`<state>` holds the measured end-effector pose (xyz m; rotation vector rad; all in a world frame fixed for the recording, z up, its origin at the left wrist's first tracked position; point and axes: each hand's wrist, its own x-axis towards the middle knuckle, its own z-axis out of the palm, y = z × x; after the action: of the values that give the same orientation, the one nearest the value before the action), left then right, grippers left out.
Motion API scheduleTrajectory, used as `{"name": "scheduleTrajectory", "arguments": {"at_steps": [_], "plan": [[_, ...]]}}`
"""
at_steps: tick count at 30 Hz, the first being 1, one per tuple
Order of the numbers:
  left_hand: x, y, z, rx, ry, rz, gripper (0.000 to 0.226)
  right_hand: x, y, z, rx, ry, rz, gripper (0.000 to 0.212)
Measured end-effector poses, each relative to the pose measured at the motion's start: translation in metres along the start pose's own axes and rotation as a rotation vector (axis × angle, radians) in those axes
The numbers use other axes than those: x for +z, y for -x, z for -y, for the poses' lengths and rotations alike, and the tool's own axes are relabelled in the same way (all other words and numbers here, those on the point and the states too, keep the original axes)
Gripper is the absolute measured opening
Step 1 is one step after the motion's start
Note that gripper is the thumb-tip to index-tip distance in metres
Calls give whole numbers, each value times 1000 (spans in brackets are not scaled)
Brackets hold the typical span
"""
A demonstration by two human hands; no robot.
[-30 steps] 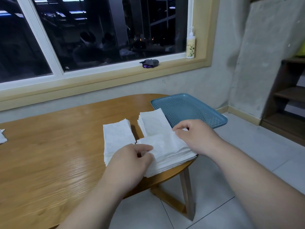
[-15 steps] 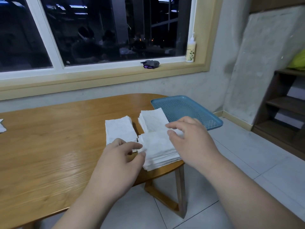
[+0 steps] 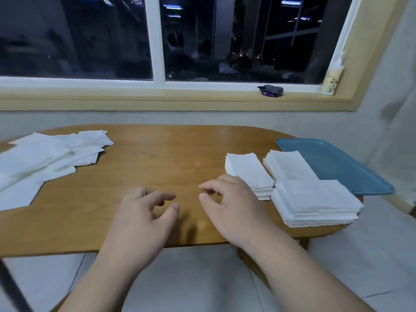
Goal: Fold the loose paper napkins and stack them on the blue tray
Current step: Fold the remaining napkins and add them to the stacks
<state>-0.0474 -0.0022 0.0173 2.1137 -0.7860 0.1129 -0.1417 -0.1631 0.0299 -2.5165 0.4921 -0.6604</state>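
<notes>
Paper napkins (image 3: 45, 158) lie loose in a heap at the left end of the desk (image 3: 168, 154). Three folded stacks (image 3: 315, 202) sit at its right end, just beside the blue tray (image 3: 337, 163). The left hand (image 3: 139, 221) and right hand (image 3: 234, 210) hover over the middle, each grip slack, fingers half curled, holding nothing.

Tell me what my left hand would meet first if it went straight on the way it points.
Probably nothing: the left hand points forward over bare table, between the loose napkins and folded stacks; depth is unclear.
</notes>
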Motion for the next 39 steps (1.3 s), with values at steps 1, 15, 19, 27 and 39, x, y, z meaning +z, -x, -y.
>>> {"name": "scheduleTrajectory", "arguments": {"at_steps": [1, 15, 19, 27, 39], "plan": [[-10, -2, 12, -20, -2, -26, 19, 12, -6, 11, -25, 6, 16, 27], [-133, -45, 161, -248, -128, -238, 28, 188, -128, 155, -232, 16, 299, 28], [-158, -42, 198, -267, -193, -334, 22, 230, -153, 196, -310, 4, 404, 30], [-186, -30, 236, -313, -164, -368, 23, 266, -147, 221, -407, 16, 481, 18], [-189, -22, 230, -312, -139, -333, 22, 254, -137, 207, -498, 128, 384, 23]]}}
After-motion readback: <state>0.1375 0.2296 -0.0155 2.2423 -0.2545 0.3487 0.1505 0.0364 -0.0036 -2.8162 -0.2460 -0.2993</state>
